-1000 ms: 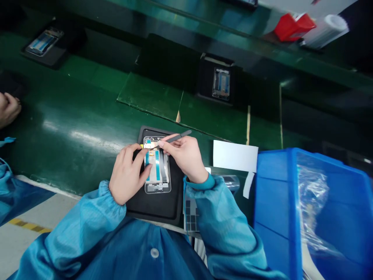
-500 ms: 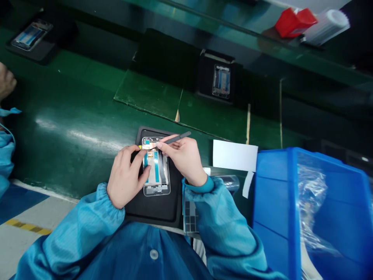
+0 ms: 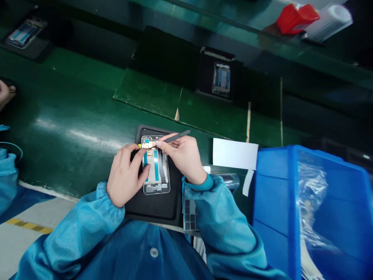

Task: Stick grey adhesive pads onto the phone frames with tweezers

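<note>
An opened phone (image 3: 152,171), its inner parts and blue strips showing, lies on a black tray (image 3: 166,210) in front of me. My left hand (image 3: 122,175) holds it at the left side, the fingertips at its upper left edge and the thumb over its middle. Pinched in my right hand (image 3: 186,157) is a pair of dark tweezers (image 3: 179,136). Their tips reach the upper part of the phone, near a copper-coloured patch, but my fingers partly hide them. A small yellow tab (image 3: 139,146) sticks out at the phone's upper left.
To the right stands a blue bin (image 3: 274,194) with clear plastic inside, beside a white card (image 3: 235,153). Two other opened phones lie farther off, one back left (image 3: 26,33), one behind the mat (image 3: 222,79). A co-worker's hand (image 3: 6,93) shows at the left edge.
My hands, the tweezers and the phone keep nearly the same pose; the view has shifted slightly. The co-worker's hand and sleeve at the left have moved.
</note>
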`<state>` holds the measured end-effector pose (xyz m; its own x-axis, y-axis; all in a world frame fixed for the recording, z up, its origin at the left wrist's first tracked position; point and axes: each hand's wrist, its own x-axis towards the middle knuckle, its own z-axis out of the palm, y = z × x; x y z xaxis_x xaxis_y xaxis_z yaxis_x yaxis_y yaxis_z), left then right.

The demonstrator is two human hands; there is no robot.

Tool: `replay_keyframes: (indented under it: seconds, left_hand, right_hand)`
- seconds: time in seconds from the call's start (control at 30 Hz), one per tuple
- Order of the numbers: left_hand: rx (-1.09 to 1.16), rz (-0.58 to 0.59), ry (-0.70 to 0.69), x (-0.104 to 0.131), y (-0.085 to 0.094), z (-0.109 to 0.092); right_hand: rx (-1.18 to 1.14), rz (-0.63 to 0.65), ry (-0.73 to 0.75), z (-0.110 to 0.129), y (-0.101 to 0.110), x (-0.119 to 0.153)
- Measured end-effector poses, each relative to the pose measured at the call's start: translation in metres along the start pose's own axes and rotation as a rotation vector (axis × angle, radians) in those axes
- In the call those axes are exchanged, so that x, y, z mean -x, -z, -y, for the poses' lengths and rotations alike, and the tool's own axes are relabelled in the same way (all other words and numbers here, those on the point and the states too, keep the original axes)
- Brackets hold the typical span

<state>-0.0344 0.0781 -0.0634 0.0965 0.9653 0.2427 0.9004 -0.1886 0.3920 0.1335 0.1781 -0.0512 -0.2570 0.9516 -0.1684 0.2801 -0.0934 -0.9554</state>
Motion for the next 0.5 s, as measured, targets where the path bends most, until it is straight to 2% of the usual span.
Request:
replay_keyframes:
  seconds: [0.27,0.4,0.5]
  left_hand:
    - [-0.276,0.121,-0.048,-0.003,0.010,-0.007]
    - [-0.392,0.151,-0.110,-0.004,0.012,-0.014]
    - [-0.439,0.143,-0.167,-0.008,0.013,-0.016]
  right_hand:
    - [0.035,-0.024,0.070,0.000,0.003,0.006]
    - [-0.013,-0.182,0.098,0.007,0.017,0.020]
    - [-0.033,-0.311,0.108,0.011,0.035,0.042]
